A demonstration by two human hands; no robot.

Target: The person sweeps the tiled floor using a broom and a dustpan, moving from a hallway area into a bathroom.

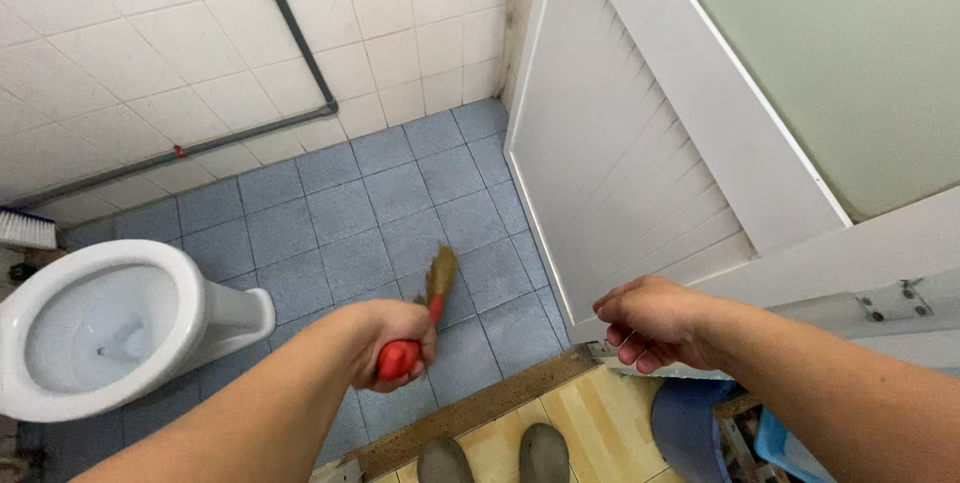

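My left hand [392, 335] is closed around the red handle of a small broom [436, 288]; its tan bristles point forward and down over the blue tiled floor [340, 208]. To the right, my right hand [650, 323] hangs in a loose fist with nothing in it, close to the lower corner of the white louvred door [620, 173]. My two grey shoes [495, 455] stand on the yellow floor just behind the brown threshold [480, 408].
A white toilet bowl [110, 328] stands at the left, with a brush head [25, 228] beside it at the frame's edge. A grey pipe [300, 43] runs along the white tiled wall. A blue bucket [690, 428] sits at the lower right.
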